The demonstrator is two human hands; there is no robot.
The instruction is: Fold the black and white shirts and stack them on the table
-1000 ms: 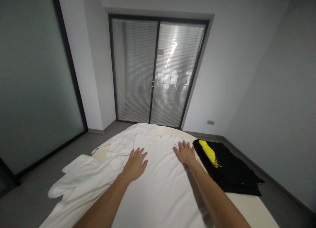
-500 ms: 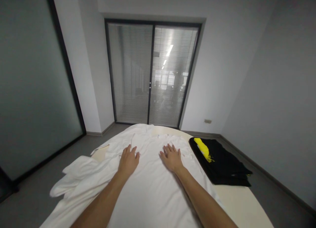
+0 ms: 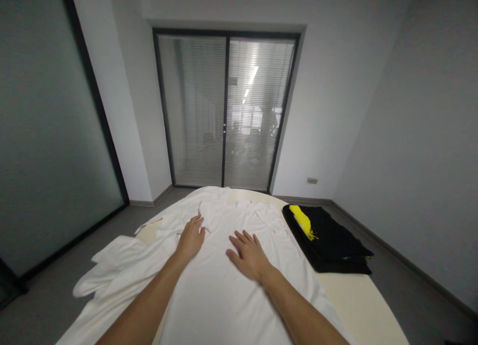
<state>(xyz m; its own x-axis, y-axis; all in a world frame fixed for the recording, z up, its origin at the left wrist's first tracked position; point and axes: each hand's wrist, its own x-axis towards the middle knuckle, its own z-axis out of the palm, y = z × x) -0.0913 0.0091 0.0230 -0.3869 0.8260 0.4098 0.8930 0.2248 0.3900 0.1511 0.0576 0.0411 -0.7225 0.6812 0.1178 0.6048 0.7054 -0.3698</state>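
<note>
A white T-shirt (image 3: 220, 290) lies spread over the table before me, its surface lightly creased. My left hand (image 3: 191, 239) rests near its upper left part, fingers stretched out and slightly apart beside a fold. On the middle of the shirt is my right hand (image 3: 248, 255), palm down with fingers spread. More white cloth (image 3: 123, 265) is bunched to the left and hangs past the table edge; whether it is a separate piece I cannot tell.
A folded black cloth stack (image 3: 336, 240) with a yellow patch (image 3: 301, 220) sits at the right of the cream table (image 3: 358, 305). Beyond stand a glass double door (image 3: 224, 111) with blinds and white walls. A frosted glass panel (image 3: 48, 121) is at the left.
My right hand has slid left and toward me across the shirt, its fingers spreading wider. My left hand has shifted slightly left. The view has moved a little.
</note>
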